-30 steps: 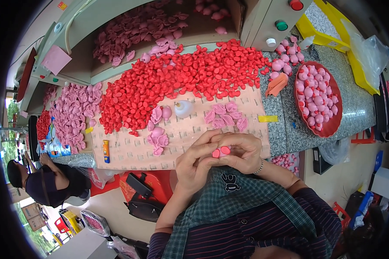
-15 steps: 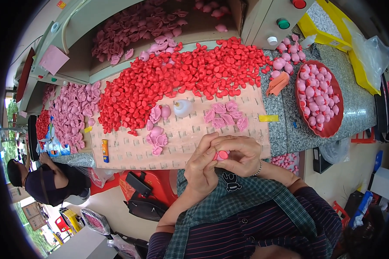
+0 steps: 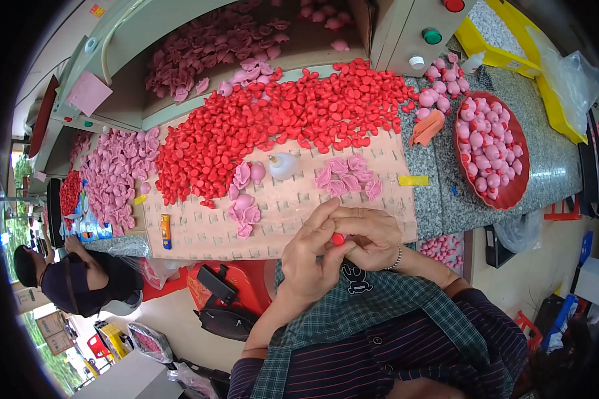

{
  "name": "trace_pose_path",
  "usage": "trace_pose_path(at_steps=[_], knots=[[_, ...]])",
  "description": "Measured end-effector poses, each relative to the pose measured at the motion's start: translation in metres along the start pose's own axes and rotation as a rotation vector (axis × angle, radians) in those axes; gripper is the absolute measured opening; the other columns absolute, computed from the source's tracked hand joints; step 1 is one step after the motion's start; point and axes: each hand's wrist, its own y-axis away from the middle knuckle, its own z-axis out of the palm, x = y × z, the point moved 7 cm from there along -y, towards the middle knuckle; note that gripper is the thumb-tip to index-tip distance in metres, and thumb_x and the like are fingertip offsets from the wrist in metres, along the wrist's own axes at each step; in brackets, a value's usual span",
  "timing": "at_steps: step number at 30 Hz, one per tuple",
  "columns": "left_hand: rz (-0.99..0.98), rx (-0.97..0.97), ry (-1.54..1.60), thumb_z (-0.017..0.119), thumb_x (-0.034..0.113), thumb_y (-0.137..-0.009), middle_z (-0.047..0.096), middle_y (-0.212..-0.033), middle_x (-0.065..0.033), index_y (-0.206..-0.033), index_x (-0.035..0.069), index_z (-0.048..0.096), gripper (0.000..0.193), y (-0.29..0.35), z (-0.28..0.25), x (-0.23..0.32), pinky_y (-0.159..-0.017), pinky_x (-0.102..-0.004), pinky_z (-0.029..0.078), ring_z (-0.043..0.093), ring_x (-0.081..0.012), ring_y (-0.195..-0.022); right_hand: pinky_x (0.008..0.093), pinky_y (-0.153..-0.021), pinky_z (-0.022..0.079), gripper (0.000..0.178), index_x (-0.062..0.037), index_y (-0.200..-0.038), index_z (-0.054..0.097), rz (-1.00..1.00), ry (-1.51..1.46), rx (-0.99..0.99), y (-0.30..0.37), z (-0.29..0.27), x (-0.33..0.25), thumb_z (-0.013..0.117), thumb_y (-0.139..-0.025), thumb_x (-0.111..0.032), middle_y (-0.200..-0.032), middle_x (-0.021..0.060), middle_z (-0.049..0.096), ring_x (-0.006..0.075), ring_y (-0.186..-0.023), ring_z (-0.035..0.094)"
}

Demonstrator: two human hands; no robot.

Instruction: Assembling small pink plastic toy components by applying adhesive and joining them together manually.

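Note:
Close to my body, at the table's front edge, both hands are brought together. My left hand [image 3: 310, 258] and my right hand [image 3: 374, 234] pinch a small red oval piece [image 3: 339, 239] between thumbs and fingers; the fingers hide whatever else is in the grip. Beyond them on the pink patterned mat [image 3: 279, 249] lies a group of pink petal-shaped pieces [image 3: 338, 188]. A translucent white squeeze bottle [image 3: 283, 166] stands farther off. Left of it are a few pink shells and balls [image 3: 245, 211].
A big heap of red pieces [image 3: 279, 110] covers the mat's far side. At right stands a red bowl [image 3: 524, 174] of pink-and-red balls, with a yellow bin [image 3: 558, 110] behind. A glue-stick-like tube [image 3: 166, 231] lies left. Another person [image 3: 73, 279] works at far left.
My fingers have shifted around the small piece: its pink part, visible before, is now covered and only red shows. Both hands stay in about the same place.

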Motion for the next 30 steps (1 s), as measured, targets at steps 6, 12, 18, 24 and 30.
trace_pose_path(at_steps=[6, 12, 18, 24, 30], knots=[[0.114, 0.048, -0.161, 0.071, 0.005, -0.09, 0.061, -0.116, -0.0384, -0.114, -0.005, 0.049, 0.035, -0.01, -0.001, 0.013, -0.086, -0.0424, 0.057, 0.067, -0.0437, -0.107, 0.0353, -0.076, 0.058, 0.03, 0.0027, -0.104, 0.07, 0.029, -0.035, -0.014, 0.0, 0.001, 0.001, 0.077, -0.075, -0.002, -0.107, 0.0234, 0.071, 0.0327, -0.09, 0.073], [0.112, 0.063, -0.183, 0.076, 0.006, -0.086, 0.063, -0.114, -0.0362, -0.114, -0.006, 0.05, 0.041, -0.012, -0.001, 0.017, -0.085, -0.0422, 0.058, 0.068, -0.0427, -0.104, 0.0341, -0.08, 0.057, 0.029, 0.0045, -0.106, 0.068, 0.096, -0.156, 0.005, 0.004, -0.001, 0.007, 0.076, -0.079, 0.0, -0.108, 0.0222, 0.071, 0.0282, -0.095, 0.072], [-0.076, 0.087, 0.22, 0.083, 0.007, -0.079, 0.05, -0.137, -0.0324, -0.126, -0.003, 0.049, 0.059, 0.0, 0.004, -0.008, -0.102, -0.0435, 0.048, 0.057, -0.0351, -0.123, 0.0322, -0.086, 0.055, 0.03, 0.0065, -0.114, 0.062, 0.24, -0.527, 0.006, 0.011, 0.002, 0.023, 0.072, -0.085, 0.004, -0.11, 0.0199, 0.068, 0.0214, -0.099, 0.068], [-0.146, 0.072, 0.64, 0.085, 0.007, -0.076, 0.046, -0.141, -0.0295, -0.128, 0.004, 0.051, 0.062, 0.003, 0.014, -0.025, -0.105, -0.044, 0.045, 0.054, -0.0335, -0.126, 0.0287, -0.079, 0.056, 0.033, 0.0069, -0.116, 0.06, 0.326, -0.481, 0.043, 0.014, 0.0, 0.024, 0.07, -0.085, 0.008, -0.107, 0.0182, 0.067, 0.0184, -0.091, 0.068], [-0.165, 0.121, 0.687, 0.084, 0.012, -0.076, 0.046, -0.142, -0.0275, -0.124, 0.003, 0.054, 0.058, 0.014, 0.015, -0.038, -0.105, -0.0444, 0.045, 0.054, -0.0346, -0.126, 0.0278, -0.073, 0.055, 0.031, 0.0063, -0.112, 0.062, 0.225, -0.399, 0.01, 0.007, -0.001, 0.019, 0.073, -0.083, 0.005, -0.1, 0.0162, 0.069, 0.0176, -0.086, 0.068]])
